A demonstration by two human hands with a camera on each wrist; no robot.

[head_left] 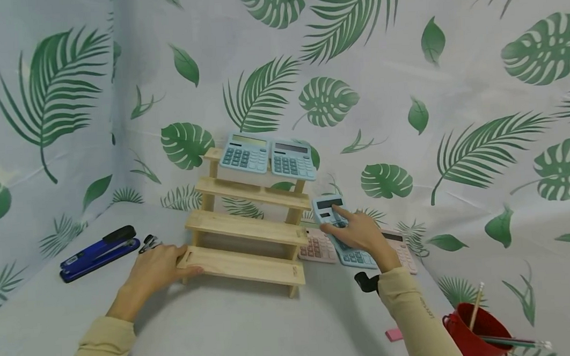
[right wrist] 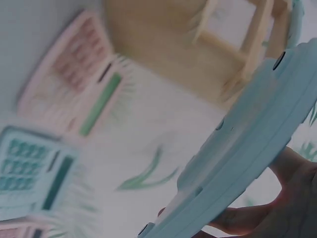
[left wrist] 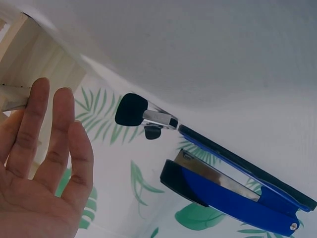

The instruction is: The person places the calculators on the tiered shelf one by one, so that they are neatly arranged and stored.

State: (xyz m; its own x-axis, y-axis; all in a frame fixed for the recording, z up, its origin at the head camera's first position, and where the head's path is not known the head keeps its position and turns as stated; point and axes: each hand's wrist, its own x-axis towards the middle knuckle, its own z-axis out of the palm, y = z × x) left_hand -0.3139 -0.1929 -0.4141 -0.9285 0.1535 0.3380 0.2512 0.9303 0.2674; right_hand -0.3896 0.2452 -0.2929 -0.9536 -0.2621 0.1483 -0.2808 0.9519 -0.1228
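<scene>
My right hand (head_left: 360,230) grips a light blue calculator (head_left: 329,202) just right of the stepped wooden rack (head_left: 244,227). The right wrist view shows this calculator (right wrist: 247,129) edge-on, with fingers against one face. My left hand (head_left: 156,268) holds the left end of the rack's lowest step, its thumb lying along the board. In the left wrist view several fingers (left wrist: 62,119) reach fairly straight beside the rack's wooden side (left wrist: 49,64). Two light blue calculators, a left one (head_left: 245,153) and a right one (head_left: 291,160), lean side by side on the top step.
A pink calculator (head_left: 317,247), a blue one (head_left: 354,257) and another pink one (head_left: 405,252) lie right of the rack. At left are a blue stapler (head_left: 99,253) and a small black-and-silver tool (head_left: 149,242). A red bucket (head_left: 467,340) with pencils and a pink eraser (head_left: 393,334) are front right.
</scene>
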